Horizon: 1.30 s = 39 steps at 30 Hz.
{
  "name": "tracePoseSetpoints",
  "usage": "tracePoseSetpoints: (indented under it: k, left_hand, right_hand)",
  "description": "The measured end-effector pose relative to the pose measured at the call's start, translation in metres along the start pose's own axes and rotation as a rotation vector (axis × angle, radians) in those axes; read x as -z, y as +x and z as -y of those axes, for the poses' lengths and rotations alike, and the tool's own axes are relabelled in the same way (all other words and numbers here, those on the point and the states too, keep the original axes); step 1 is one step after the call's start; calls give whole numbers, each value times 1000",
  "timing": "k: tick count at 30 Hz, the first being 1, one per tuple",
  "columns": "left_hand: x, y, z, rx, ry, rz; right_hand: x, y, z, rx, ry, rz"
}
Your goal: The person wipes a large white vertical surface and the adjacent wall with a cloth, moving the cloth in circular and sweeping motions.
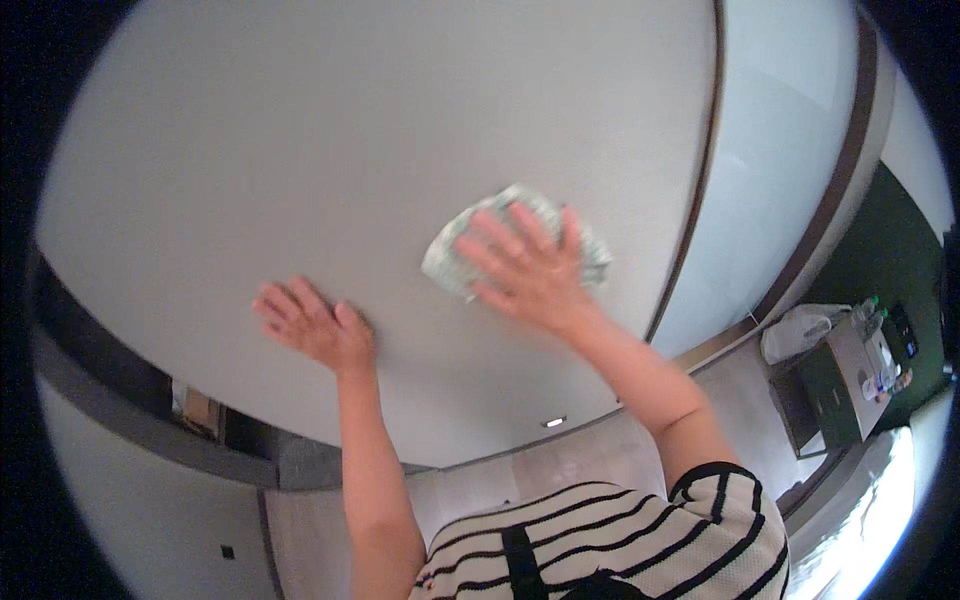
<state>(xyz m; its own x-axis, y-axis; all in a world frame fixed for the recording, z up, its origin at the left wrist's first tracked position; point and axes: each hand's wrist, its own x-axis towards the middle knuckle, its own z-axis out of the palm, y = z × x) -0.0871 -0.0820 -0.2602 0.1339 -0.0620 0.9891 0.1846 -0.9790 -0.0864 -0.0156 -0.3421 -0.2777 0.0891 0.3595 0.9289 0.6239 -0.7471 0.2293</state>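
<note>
A pale green and white patterned cloth [450, 259] lies spread flat against a large light grey door panel [300, 150]. On top of it presses my right hand [525, 270], fingers spread and slightly blurred, holding the cloth to the panel. Lower and to the left, my left hand [319, 326] rests near or on the same panel, with its fingers apart and nothing in it. A small metal fitting [553, 422] sits near the panel's lower edge.
A frosted panel in a dark frame [780, 150] stands at right. Beyond it, a cabinet [832, 397] carries bottles [870, 315], near a white plastic bag [799, 334]. At left, an opening shows a cardboard-coloured item [201, 411]. Pale flooring [555, 457] runs below.
</note>
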Motion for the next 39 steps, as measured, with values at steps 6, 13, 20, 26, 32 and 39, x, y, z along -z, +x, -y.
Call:
tracePoseSetpoints:
  k: [6,13,20,26,32,39]
  left_hand:
    - [2,-2,0,13,-4,-19]
    - [11,-15,21,-123,-32,40]
    - [22,-44,99,-70,-52,57]
    - [28,-70,173,80,-35,-25]
    - [27,-61,171,73,-48,-59]
    - [32,-70,178,53,-60,-1]
  right_hand:
    - [31,34,-90,-487,-91,-300]
    - [-3,67,35,-509,-108,-191]
    - [-33,55,137,-57,-66,-46]
    - [-22,53,46,-540,-123,-344]
    - [-26,100,93,-563,-163,-340]
    - [-48,81,196,17,-69,-61]
